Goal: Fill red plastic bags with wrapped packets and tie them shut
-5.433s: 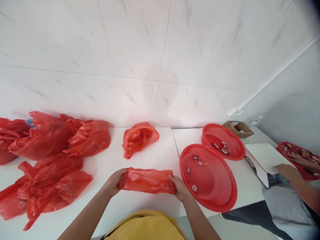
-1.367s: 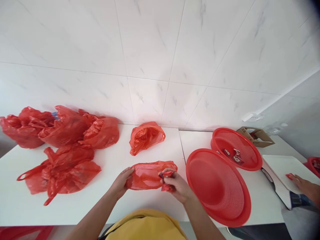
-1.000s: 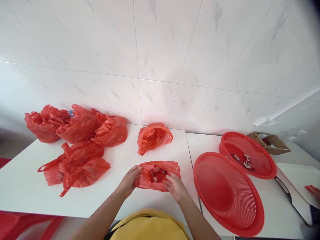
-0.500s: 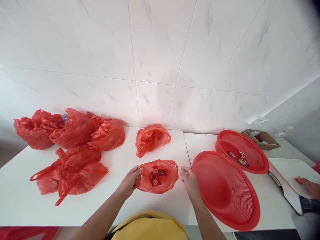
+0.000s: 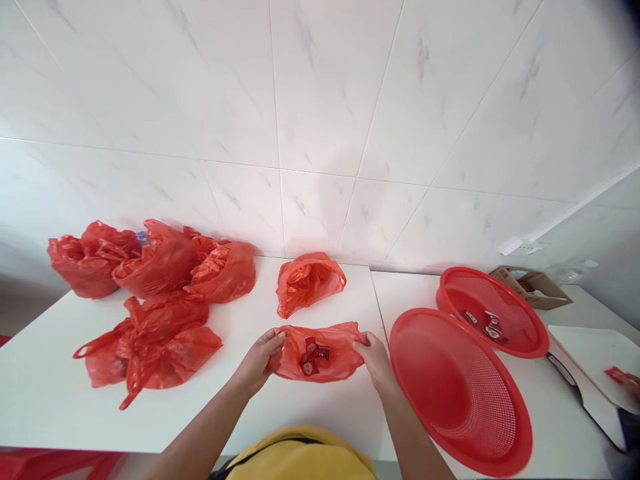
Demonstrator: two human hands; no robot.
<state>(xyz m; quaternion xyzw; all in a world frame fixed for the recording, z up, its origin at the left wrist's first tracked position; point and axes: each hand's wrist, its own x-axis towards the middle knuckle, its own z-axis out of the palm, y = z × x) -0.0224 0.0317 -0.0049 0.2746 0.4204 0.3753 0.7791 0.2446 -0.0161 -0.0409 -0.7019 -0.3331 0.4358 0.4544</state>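
A red plastic bag (image 5: 340, 337) lies on the white table in front of me, its mouth pulled wide. Inside it are several small red wrapped packets (image 5: 314, 355). My left hand (image 5: 263, 357) pinches the bag's left rim between thumb and fingers. On the opposite side, my right hand (image 5: 375, 360) grips the right rim. Just behind stands another red plastic bag (image 5: 310, 281), crumpled and partly open. Close by my right forearm is a large red plastic basket (image 5: 435, 373), tilted, with nothing seen inside.
Several filled red bags (image 5: 165, 260) crowd the table's left side, a tied one (image 5: 160, 347) nearer me. A second red basket (image 5: 525, 327) holds a few packets. Beyond it sit a cardboard box (image 5: 547, 293) and a white tray (image 5: 590, 353), where another person's hand (image 5: 634, 383) shows.
My right hand, just off the bag before, has taken hold of its right rim. The bag's mouth is now stretched sideways into a longer, flatter shape. The view has shifted slightly.
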